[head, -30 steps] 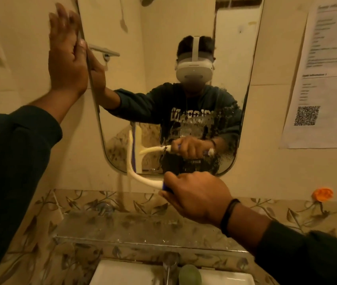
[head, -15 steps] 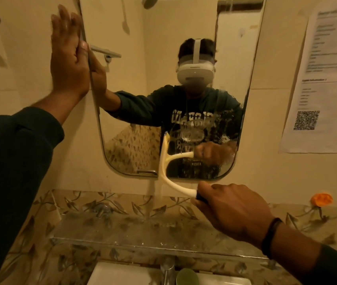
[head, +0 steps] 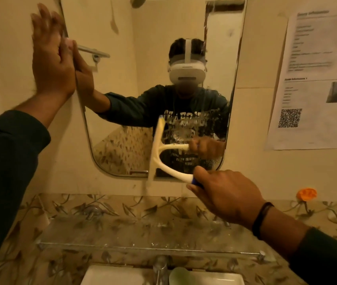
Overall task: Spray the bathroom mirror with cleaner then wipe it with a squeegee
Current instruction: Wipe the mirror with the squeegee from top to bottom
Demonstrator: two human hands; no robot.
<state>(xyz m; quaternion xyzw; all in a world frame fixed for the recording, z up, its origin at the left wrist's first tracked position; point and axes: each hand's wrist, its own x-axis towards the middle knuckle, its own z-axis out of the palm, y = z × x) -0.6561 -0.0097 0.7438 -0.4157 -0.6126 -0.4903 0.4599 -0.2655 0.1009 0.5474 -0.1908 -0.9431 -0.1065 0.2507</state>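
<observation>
The wall mirror (head: 134,64) fills the upper middle of the view. A cream squeegee (head: 157,149) with a blue grip stands upright against its lower part, blade on the glass. My right hand (head: 225,198) is closed around the squeegee's handle, low and right of the blade. Foamy spray streaks (head: 200,124) cover the glass to the right of the blade; the glass left of it looks wiped. My left hand (head: 50,56) lies flat with fingers spread on the wall, against the mirror's left edge. No spray bottle is in view.
A glass shelf (head: 143,237) runs below the mirror, above a white sink (head: 106,276) with a chrome tap (head: 160,268). Printed sheets (head: 317,79) with a QR code hang on the right wall. An orange hook (head: 306,194) sits low on the right.
My right hand has drawn the squeegee to the right across the lower mirror, leaving wiped glass behind it. My left hand has stayed on the mirror's left edge.
</observation>
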